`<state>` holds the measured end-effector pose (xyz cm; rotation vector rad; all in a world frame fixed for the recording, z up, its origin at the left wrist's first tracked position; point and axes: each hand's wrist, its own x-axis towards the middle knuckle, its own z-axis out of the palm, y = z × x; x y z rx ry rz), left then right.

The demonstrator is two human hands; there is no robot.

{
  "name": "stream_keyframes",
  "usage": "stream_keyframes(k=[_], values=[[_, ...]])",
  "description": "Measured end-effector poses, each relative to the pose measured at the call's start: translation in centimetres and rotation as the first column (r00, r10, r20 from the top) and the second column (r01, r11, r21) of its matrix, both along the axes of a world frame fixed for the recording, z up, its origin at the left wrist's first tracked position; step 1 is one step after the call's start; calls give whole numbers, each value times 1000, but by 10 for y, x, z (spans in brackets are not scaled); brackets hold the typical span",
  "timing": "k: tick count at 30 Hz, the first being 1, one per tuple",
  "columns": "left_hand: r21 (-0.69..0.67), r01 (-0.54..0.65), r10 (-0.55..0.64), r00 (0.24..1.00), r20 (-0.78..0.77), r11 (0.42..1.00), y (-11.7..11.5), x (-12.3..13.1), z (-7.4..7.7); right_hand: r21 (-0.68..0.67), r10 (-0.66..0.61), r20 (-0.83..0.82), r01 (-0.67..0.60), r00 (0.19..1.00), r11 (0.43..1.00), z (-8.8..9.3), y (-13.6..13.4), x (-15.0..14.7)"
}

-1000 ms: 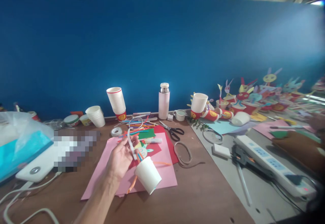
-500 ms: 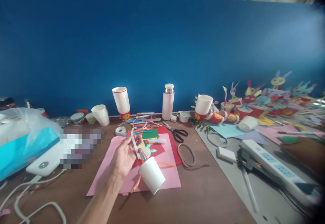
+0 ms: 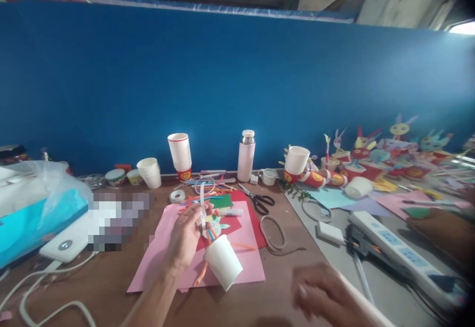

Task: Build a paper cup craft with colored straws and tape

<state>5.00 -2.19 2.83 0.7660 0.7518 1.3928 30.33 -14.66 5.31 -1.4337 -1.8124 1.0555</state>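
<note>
My left hand (image 3: 187, 233) pinches a white strip (image 3: 203, 203) that stands upright from its fingers. Just right of that hand, a white paper cup (image 3: 223, 262) tilts over the pink paper (image 3: 159, 262), with orange and blue straws at its upper rim. A pale rabbit-face cutout (image 3: 212, 229) lies behind the cup, partly hidden. Over the table at the lower right is my right hand (image 3: 321, 287), blurred, its fingers curled and too smeared to read; it touches none of the craft pieces.
Black scissors (image 3: 262, 201) and a brown cord (image 3: 273, 233) lie right of the papers. Behind stand stacked cups (image 3: 179, 151) and a pink flask (image 3: 246, 156). A power strip (image 3: 404, 253) and rabbit-decorated cups (image 3: 361, 161) occupy the right; a plastic bag (image 3: 44, 198) sits left.
My right hand has come into view at the lower right. The white strip in my left hand now stands more upright. The whole view has shifted slightly downward in the frame.
</note>
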Motion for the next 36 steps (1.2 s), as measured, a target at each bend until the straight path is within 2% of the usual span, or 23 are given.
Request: stream_keyframes(k=[3, 7, 9, 12, 16, 22, 30, 36], values=[[45, -5, 8, 998, -64, 999, -2, 3, -3, 94, 63, 26, -65, 998, 993, 11, 55, -27], [79, -13, 24, 990, -139, 997, -2, 2, -8, 163, 61, -100, -44, 993, 986, 15, 126, -70], [86, -24, 38, 984, -173, 996, -1, -1, -10, 155, 79, -182, -51, 980, 987, 13, 152, -88], [86, -34, 53, 974, -222, 996, 1, -5, -13, 127, 88, -341, -47, 936, 991, 9, 176, -109], [79, -29, 49, 962, -269, 996, 3, -5, -14, 76, 89, -498, -59, 863, 995, 4, 188, -122], [82, -39, 65, 941, -333, 996, 6, -3, -16, 84, 80, -647, -34, 758, 996, 2, 183, -126], [77, 1, 29, 918, -395, 997, 9, -1, -24, 28, 29, -724, -13, 689, 1000, 7, 172, -127], [95, 47, -2, 906, -422, 994, 9, -2, -23, 2, 20, -764, -28, 645, 1000, 4, 171, -128]])
